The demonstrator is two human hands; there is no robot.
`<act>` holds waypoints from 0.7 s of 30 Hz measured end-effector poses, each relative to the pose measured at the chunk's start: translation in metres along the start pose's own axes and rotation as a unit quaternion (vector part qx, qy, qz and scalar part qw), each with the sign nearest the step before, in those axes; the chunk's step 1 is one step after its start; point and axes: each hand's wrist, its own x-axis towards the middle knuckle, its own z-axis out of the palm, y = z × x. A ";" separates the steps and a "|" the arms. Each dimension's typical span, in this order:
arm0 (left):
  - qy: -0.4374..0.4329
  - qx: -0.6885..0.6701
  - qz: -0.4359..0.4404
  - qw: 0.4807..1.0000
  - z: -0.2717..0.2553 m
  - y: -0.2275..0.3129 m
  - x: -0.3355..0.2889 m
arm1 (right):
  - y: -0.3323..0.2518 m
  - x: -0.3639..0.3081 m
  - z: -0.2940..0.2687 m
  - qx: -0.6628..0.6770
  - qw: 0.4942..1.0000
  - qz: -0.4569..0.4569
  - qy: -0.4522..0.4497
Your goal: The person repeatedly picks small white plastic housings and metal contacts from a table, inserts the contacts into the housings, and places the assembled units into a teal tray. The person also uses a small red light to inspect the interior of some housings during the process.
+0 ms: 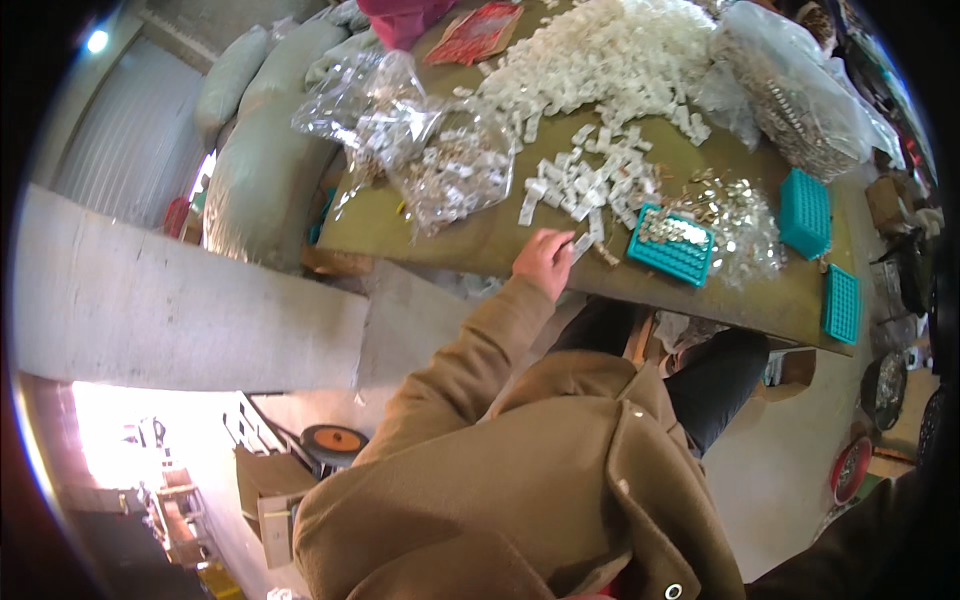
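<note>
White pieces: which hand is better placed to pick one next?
Left, probably: the left hand is at the table's near edge, beside the white pieces, and seems to touch one. The right hand is out of view.

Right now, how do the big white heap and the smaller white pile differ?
The big white heap is piled thickly; the smaller white pile is scattered thinly. The heap lies farther back on the table; the pile lies nearer the left hand. Both contain small, pale pieces.

A small pale piece [583,247] is held by the left grip [566,245] at the tabletop [470,252]. White pieces [598,182] are scattered beyond the grip; a teal tray [665,264] is set to its right, a clear bag [455,175] to its left.
</note>
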 end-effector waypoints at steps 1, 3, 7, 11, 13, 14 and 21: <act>-0.009 -0.010 -0.014 1.000 -0.002 0.002 -0.002 | -0.004 0.000 -0.007 -0.004 1.000 -0.008 0.008; -0.010 -0.009 -0.023 1.000 -0.002 0.005 -0.001 | -0.011 0.001 -0.023 -0.017 0.999 -0.024 0.021; -0.014 0.008 -0.018 1.000 -0.005 0.008 -0.002 | -0.028 0.000 -0.054 -0.043 0.996 -0.058 0.052; -0.039 0.004 -0.040 0.998 -0.006 0.008 -0.004 | -0.045 -0.002 -0.078 -0.078 0.989 -0.097 0.081; -0.045 -0.004 -0.055 0.997 -0.004 0.006 -0.003 | -0.053 -0.004 -0.090 -0.095 0.987 -0.097 0.090; -0.062 -0.014 -0.059 0.996 -0.007 0.006 -0.005 | -0.057 -0.003 -0.096 -0.102 0.984 -0.101 0.101; -0.064 0.025 -0.069 0.995 0.004 0.005 -0.005 | -0.073 -0.008 -0.116 -0.148 0.975 -0.116 0.121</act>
